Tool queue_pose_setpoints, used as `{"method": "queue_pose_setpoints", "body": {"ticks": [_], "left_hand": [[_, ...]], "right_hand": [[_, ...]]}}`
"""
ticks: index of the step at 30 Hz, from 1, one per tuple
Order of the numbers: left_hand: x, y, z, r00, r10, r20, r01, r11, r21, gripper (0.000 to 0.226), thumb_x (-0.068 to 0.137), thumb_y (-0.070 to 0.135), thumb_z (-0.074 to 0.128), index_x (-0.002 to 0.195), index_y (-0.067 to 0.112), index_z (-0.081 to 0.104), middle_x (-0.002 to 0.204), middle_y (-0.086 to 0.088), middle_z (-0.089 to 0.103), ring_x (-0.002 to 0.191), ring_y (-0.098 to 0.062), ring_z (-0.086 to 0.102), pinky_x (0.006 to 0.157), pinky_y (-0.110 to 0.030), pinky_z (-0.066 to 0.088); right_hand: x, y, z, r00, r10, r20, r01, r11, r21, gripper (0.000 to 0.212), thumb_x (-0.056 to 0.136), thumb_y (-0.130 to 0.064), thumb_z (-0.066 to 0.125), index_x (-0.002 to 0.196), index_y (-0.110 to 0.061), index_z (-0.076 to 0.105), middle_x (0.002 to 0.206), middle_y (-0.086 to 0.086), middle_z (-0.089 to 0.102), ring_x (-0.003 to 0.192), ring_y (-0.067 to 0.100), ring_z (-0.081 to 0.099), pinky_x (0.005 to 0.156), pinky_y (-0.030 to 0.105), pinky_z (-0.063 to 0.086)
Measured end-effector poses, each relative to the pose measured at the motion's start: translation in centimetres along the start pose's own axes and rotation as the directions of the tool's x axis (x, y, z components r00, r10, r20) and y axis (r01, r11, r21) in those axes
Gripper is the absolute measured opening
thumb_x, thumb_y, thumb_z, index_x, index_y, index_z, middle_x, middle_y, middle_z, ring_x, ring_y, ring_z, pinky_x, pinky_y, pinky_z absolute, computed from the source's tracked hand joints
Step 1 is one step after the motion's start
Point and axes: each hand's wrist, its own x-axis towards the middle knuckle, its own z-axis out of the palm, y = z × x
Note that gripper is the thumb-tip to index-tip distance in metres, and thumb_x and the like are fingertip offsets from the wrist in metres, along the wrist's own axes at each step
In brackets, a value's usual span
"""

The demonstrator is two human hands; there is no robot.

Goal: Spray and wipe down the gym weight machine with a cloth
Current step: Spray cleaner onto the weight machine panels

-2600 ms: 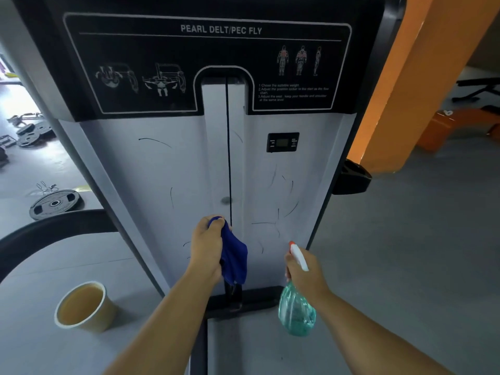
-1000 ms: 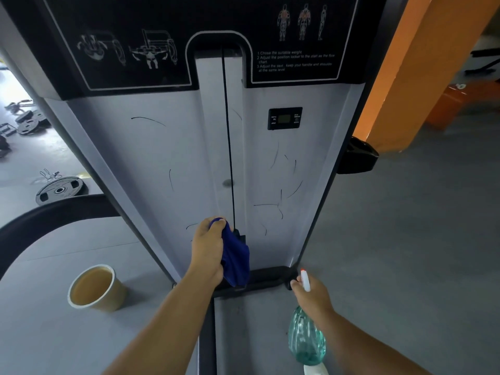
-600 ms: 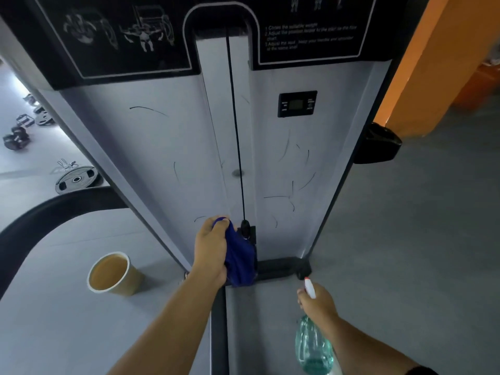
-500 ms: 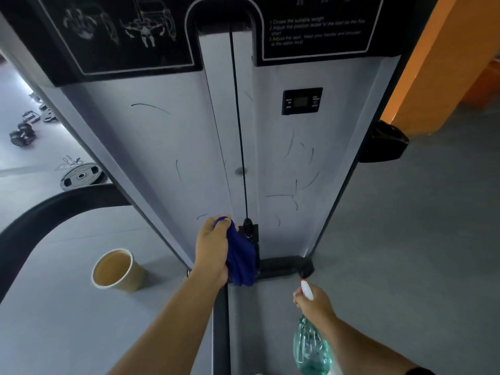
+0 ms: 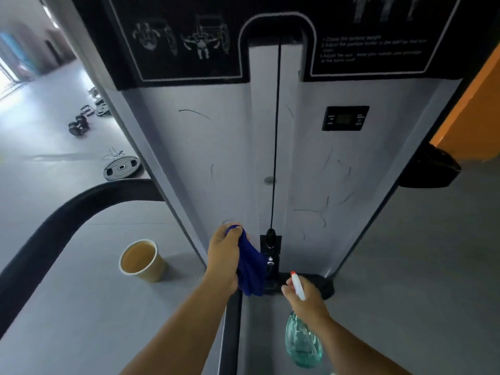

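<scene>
The weight machine's grey shroud (image 5: 205,169) fills the middle of the head view, scuffed with dark marks, under a black instruction panel (image 5: 189,41). My left hand (image 5: 223,255) grips a blue cloth (image 5: 251,269) and holds it against the shroud's bottom, beside the black cable (image 5: 276,136) and its end fitting. My right hand (image 5: 305,299) grips a clear teal spray bottle (image 5: 303,342) by the neck; its white nozzle with a red tip points toward the black base bar (image 5: 322,282).
A paper cup (image 5: 142,259) stands on the grey floor left of the shroud. A black curved bar (image 5: 67,212) arcs at the left. A weight plate (image 5: 121,167) and dumbbells (image 5: 78,125) lie beyond. An orange pillar (image 5: 476,109) rises at the right.
Cloth and left hand have stayed low on the shroud near the cable fitting. The right hand with the bottle dropped, then came back up toward the base bar. My view swung left.
</scene>
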Motion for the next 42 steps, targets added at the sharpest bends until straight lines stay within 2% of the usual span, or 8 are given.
{"method": "queue_pose_setpoints", "body": {"ticks": [4, 8, 11, 17, 21, 26, 34, 42], "left_hand": [[0.1, 1.8, -2.6, 0.996, 0.019, -0.085, -0.023, 0.999, -0.043, 0.013, 0.101, 0.014, 0.055, 0.095, 0.010, 0.065, 0.077, -0.007, 0.065, 0.067, -0.020, 0.057, 0.064, -0.032, 0.048], [0.0, 3.9, -5.1, 0.986, 0.050, -0.160, -0.067, 0.993, -0.100, 0.017, 0.099, 0.014, 0.057, 0.086, 0.015, 0.068, 0.078, -0.009, 0.066, 0.072, -0.023, 0.059, 0.069, -0.035, 0.048], [0.1, 5.8, -6.8, 0.982, 0.084, -0.167, -0.105, 0.987, -0.118, 0.023, 0.098, 0.016, 0.056, 0.079, 0.020, 0.070, 0.077, -0.007, 0.066, 0.075, -0.025, 0.059, 0.073, -0.039, 0.047], [0.4, 11.5, -8.8, 0.956, 0.220, -0.195, -0.253, 0.953, -0.165, 0.010, 0.100, 0.011, 0.053, 0.097, 0.009, 0.063, 0.081, -0.007, 0.062, 0.074, -0.021, 0.056, 0.068, -0.036, 0.046], [0.5, 13.9, -9.6, 0.944, 0.253, -0.212, -0.294, 0.936, -0.193, 0.013, 0.099, 0.011, 0.055, 0.091, 0.011, 0.065, 0.078, -0.006, 0.062, 0.073, -0.020, 0.056, 0.069, -0.035, 0.047], [0.2, 14.7, -11.0, 0.932, 0.285, -0.224, -0.329, 0.924, -0.193, 0.014, 0.099, 0.012, 0.053, 0.095, 0.011, 0.067, 0.087, -0.011, 0.064, 0.079, -0.022, 0.057, 0.074, -0.037, 0.048], [-0.5, 14.1, -13.8, 0.914, 0.307, -0.266, -0.361, 0.914, -0.184, 0.015, 0.100, 0.011, 0.051, 0.100, 0.012, 0.066, 0.091, -0.011, 0.064, 0.081, -0.021, 0.058, 0.075, -0.036, 0.047], [-1.4, 12.0, -15.4, 0.923, 0.262, -0.283, -0.315, 0.936, -0.159, 0.013, 0.102, 0.016, 0.052, 0.103, 0.017, 0.065, 0.092, -0.009, 0.065, 0.083, -0.022, 0.058, 0.076, -0.037, 0.048]], "right_hand": [[1.6, -9.4, 0.6, 0.972, -0.234, 0.022, 0.233, 0.972, 0.037, 0.009, 0.097, -0.027, 0.067, 0.091, -0.027, 0.060, 0.076, -0.006, 0.062, 0.064, 0.003, 0.057, 0.062, 0.017, 0.046], [2.3, -18.9, 0.6, 0.890, -0.455, -0.004, 0.454, 0.888, 0.066, 0.018, 0.098, -0.027, 0.064, 0.083, -0.029, 0.056, 0.071, -0.006, 0.060, 0.062, 0.008, 0.055, 0.061, 0.024, 0.046], [2.4, -24.9, 0.5, 0.849, -0.528, -0.023, 0.528, 0.843, 0.105, 0.018, 0.099, -0.025, 0.065, 0.082, -0.025, 0.058, 0.070, -0.006, 0.058, 0.060, 0.005, 0.053, 0.058, 0.022, 0.047], [1.7, -32.6, 0.7, 0.796, -0.599, -0.091, 0.605, 0.792, 0.080, 0.019, 0.101, -0.020, 0.060, 0.081, -0.022, 0.059, 0.070, 0.000, 0.058, 0.060, 0.010, 0.054, 0.058, 0.024, 0.051], [1.0, -34.8, 1.5, 0.788, -0.610, -0.089, 0.615, 0.785, 0.068, 0.016, 0.101, -0.021, 0.059, 0.086, -0.015, 0.063, 0.074, 0.013, 0.064, 0.067, 0.031, 0.063, 0.063, 0.047, 0.058], [-0.5, -36.3, 2.9, 0.769, -0.639, 0.017, 0.637, 0.768, 0.069, 0.010, 0.099, -0.024, 0.064, 0.090, -0.022, 0.062, 0.084, 0.009, 0.066, 0.072, 0.020, 0.064, 0.059, 0.023, 0.053], [-1.4, -37.2, 6.6, 0.746, -0.658, 0.099, 0.656, 0.753, 0.055, 0.006, 0.101, -0.023, 0.059, 0.107, -0.022, 0.062, 0.085, 0.006, 0.064, 0.080, 0.026, 0.067, 0.076, 0.043, 0.063], [-1.8, -33.3, 8.9, 0.804, -0.590, 0.076, 0.592, 0.806, 0.004, 0.005, 0.100, -0.026, 0.061, 0.103, -0.022, 0.061, 0.085, 0.001, 0.063, 0.074, 0.017, 0.063, 0.061, 0.020, 0.052]]}}
